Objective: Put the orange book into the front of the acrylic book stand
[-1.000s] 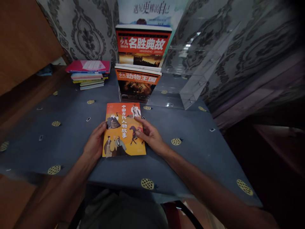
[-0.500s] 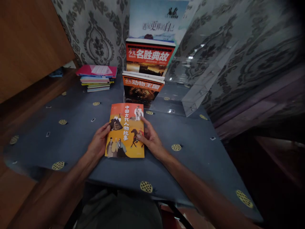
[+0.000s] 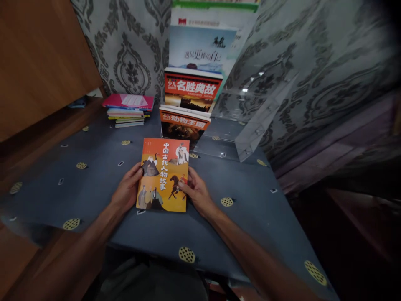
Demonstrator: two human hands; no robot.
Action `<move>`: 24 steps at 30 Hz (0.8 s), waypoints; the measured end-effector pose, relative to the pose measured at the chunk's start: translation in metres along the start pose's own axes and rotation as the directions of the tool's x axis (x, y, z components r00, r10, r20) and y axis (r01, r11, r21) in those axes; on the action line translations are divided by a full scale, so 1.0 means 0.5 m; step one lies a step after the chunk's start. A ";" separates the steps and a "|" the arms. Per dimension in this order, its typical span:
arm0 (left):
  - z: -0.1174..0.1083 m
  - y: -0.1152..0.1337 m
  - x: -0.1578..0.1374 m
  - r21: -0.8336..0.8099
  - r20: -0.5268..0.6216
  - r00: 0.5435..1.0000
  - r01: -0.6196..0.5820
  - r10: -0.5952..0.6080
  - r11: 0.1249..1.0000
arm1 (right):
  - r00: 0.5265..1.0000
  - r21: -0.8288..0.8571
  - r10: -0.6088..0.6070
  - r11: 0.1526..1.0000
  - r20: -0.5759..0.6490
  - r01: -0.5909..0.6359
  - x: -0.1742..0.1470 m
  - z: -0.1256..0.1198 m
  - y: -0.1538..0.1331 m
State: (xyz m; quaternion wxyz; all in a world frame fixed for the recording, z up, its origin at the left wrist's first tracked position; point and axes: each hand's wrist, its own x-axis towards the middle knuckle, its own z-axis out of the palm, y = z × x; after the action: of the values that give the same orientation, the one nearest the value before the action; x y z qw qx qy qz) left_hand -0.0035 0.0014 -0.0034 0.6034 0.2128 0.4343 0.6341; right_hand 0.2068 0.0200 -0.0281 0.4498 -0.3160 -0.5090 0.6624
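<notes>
A clear stand (image 3: 250, 125) sits at the back of the table (image 3: 94, 175), against the patterned wall, and its left side holds books in rising steps: a lion book (image 3: 183, 125) in the lowest step, a red book (image 3: 192, 90) behind and above it, a pale blue book (image 3: 202, 50) above that, and a white book with a green top edge (image 3: 216, 12) at the very top of view. The right part of the stand shows only its clear walls. To the left of the stand, near the back corner, a stack (image 3: 128, 110) of thin books lies flat with a pink cover on top. Just in front of the stand lies the orange book (image 3: 163, 175), cover up, its far edge close to the lion book; whether it rests flat on the blue cloth or is raised a little cannot be told. Both forearms reach in from the near edge of the table. The left hand (image 3: 127, 192) clasps the book's left edge, thumb lying on the cover and the other fingers tucked under or beside it. The right hand (image 3: 196, 190) grips the right edge the same way, thumb pressed on the cover near the horse picture, fingers curled along the side.
</notes>
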 end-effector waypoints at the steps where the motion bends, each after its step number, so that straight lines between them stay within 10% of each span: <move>1: 0.001 0.001 0.001 0.004 0.003 1.000 -0.003 0.003 1.000 | 1.000 -0.001 -0.015 1.000 0.010 0.015 0.000 0.000 -0.001; 16: 0.052 0.005 0.031 0.091 -0.131 0.990 0.068 -0.056 0.994 | 0.999 0.164 0.036 0.986 0.009 -0.037 -0.003 0.014 0.004; 24: 0.058 0.016 0.032 0.128 0.076 0.997 -0.037 0.028 0.991 | 0.988 0.091 -0.075 0.994 0.134 0.063 -0.004 0.021 -0.027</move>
State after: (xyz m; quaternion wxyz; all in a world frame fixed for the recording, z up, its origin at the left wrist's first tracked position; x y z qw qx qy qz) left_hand 0.0118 0.0260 0.0144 0.5934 0.2818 0.4484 0.6061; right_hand 0.2024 0.0152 -0.0123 0.4497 -0.2320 -0.5200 0.6882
